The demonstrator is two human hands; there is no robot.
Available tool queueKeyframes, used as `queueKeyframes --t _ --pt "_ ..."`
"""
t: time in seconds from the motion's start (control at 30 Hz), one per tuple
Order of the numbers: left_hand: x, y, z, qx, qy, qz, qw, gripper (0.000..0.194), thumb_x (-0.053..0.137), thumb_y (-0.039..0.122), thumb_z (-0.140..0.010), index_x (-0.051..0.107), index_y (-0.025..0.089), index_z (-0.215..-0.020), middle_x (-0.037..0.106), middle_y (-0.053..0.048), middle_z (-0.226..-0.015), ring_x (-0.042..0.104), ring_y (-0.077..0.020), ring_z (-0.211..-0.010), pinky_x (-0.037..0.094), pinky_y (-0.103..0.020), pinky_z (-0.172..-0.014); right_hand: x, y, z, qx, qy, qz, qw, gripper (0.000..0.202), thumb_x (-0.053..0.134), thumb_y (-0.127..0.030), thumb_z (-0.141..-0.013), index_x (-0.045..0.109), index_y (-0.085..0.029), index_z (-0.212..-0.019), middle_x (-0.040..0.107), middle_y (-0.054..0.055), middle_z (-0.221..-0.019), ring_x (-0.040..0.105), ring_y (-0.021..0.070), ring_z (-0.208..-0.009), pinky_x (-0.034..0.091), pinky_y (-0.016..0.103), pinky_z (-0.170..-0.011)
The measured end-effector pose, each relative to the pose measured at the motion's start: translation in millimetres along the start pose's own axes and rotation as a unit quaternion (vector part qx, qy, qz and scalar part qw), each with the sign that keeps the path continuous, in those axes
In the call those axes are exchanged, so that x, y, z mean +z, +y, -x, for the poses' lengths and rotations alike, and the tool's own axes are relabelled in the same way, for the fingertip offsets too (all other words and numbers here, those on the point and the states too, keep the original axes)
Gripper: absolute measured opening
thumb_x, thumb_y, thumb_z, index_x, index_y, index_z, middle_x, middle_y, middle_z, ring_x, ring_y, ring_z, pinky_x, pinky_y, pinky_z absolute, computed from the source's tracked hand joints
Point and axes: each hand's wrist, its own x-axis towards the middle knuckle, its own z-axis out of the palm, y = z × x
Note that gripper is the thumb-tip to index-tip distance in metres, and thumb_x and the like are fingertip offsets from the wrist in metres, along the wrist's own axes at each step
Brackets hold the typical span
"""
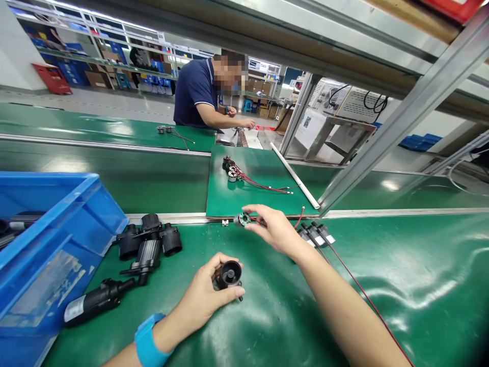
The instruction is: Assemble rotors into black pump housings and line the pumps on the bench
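My left hand [208,290], with a blue band at the wrist, is wrapped round a black pump housing [231,273]. The housing's round open end faces up towards me. Just above and to the right, my right hand [269,227] pinches a small motor stator [242,219] with a green circuit board on its face. Red wires trail from the stator behind my fingers. The stator is apart from the housing. Beyond my right hand, more stators [232,175] with red and black leads lie in a cluster on a green board [221,196].
At left stands a blue bin [89,214] with black parts inside. Several black housings [148,255] lie beside it. Small black boxes with red wires [316,235] sit at right. A metal post [405,107] slants up at right. Across the bench a co-worker [194,94] bends over.
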Motion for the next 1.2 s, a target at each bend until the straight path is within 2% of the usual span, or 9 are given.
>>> queueKeyframes --t 0.07,0.13,0.27,0.47,0.73,0.8,0.93,1.07,1.2 --pt "0.3 -1.2 -1.1 0.031 0.012 -0.056 0.998 0.042 0.083 0.038 -0.074 0.066 0.022 -0.109 0.065 -0.007 -0.115 0.062 -0.0247 -0.108 0.05 -0.036 -0.095 -13.9 -22.2 23.0 0.018 -0.013 -0.072 0.997 0.04 0.067 -0.03 -0.093 0.056 -0.026 -0.132 0.069 0.002 -0.118 0.063 0.0122 -0.082 0.05 0.024 -0.078" --pt "2.2 -2.1 -1.0 0.048 0.019 -0.088 0.995 0.043 0.082 0.038 -0.075 0.067 0.023 -0.113 0.066 -0.006 -0.113 0.064 -0.0252 -0.107 0.052 -0.036 -0.093 -25.2 -41.9 43.1 0.029 -0.05 -0.111 0.992 0.046 0.069 -0.031 -0.092 0.055 -0.029 -0.135 0.07 0.0 -0.118 0.063 0.0114 -0.081 0.051 0.022 -0.076" --pt "9.0 -3.8 2.1 0.048 0.024 -0.074 0.996 0.056 0.081 0.031 -0.077 0.058 0.025 -0.127 0.067 -0.007 -0.125 0.065 -0.0256 -0.112 0.054 -0.037 -0.096 -31.9 -63.6 61.5 0.029 -0.127 -0.123 0.984 0.051 0.07 -0.028 -0.092 0.051 -0.03 -0.139 0.071 0.0 -0.116 0.067 0.0128 -0.089 0.051 0.021 -0.079" --pt "11.4 -8.7 4.3 0.063 0.024 -0.109 0.992 0.07 0.081 0.031 -0.077 0.042 0.027 -0.136 0.071 -0.004 -0.115 0.069 -0.0233 -0.107 0.054 -0.039 -0.098 -25.9 -68.2 58.9 0.038 -0.172 -0.052 0.983 0.059 0.068 -0.024 -0.092 0.044 -0.033 -0.145 0.072 0.002 -0.118 0.068 0.0192 -0.108 0.05 0.027 -0.089" --pt "3.1 -4.6 3.8 0.068 -0.002 -0.201 0.977 0.076 0.077 0.037 -0.083 0.028 0.032 -0.142 0.07 -0.003 -0.123 0.063 -0.024 -0.121 0.044 -0.044 -0.107 -23.7 -56.2 56.6 0.019 -0.199 -0.063 0.978 0.056 0.073 -0.02 -0.089 0.052 -0.032 -0.139 0.073 0.001 -0.116 0.069 0.0195 -0.106 0.048 0.026 -0.085" --pt "2.3 -4.8 4.6 0.067 0.004 -0.215 0.974 0.074 0.075 0.037 -0.084 0.027 0.032 -0.141 0.071 -0.002 -0.121 0.064 -0.0234 -0.119 0.046 -0.042 -0.105 -23.9 -53.8 56.6 0.012 -0.194 -0.074 0.978 0.056 0.074 -0.021 -0.087 0.053 -0.031 -0.138 0.071 0.001 -0.12 0.067 0.019 -0.109 0.048 0.026 -0.086" --pt "1.1 -13.1 7.4 0.115 0.022 -0.242 0.963 0.058 0.07 0.037 -0.088 0.031 0.03 -0.13 0.071 -0.003 -0.119 0.068 -0.0218 -0.112 0.053 -0.036 -0.095 -19.8 -53.2 57.2 0.002 -0.18 -0.059 0.982 0.041 0.074 -0.035 -0.088 0.063 -0.025 -0.126 0.067 0.004 -0.124 0.066 0.0191 -0.108 0.048 0.026 -0.09" --pt "-1.6 -20.9 8.5 0.183 0.033 -0.286 0.94 0.035 0.064 0.03 -0.093 0.042 0.028 -0.12 0.069 -0.005 -0.118 0.071 -0.0201 -0.104 0.056 -0.032 -0.088 -11.1 -55.1 57.4 -0.001 -0.189 0.02 0.982 0.039 0.066 -0.046 -0.092 0.065 -0.029 -0.127 0.068 0.003 -0.109 0.068 0.018 -0.091 0.049 0.026 -0.079" --pt "-5.0 -18.0 8.5 0.251 -0.004 -0.323 0.912 0.026 0.059 0.023 -0.096 0.051 0.028 -0.12 0.066 -0.007 -0.129 0.067 -0.0206 -0.115 0.055 -0.032 -0.095 -9.5 -59.7 58.6 -0.016 -0.184 0.089 0.979 0.039 0.059 -0.053 -0.095 0.063 -0.03 -0.126 0.066 0.001 -0.094 0.067 0.0176 -0.083 0.045 0.026 -0.067"
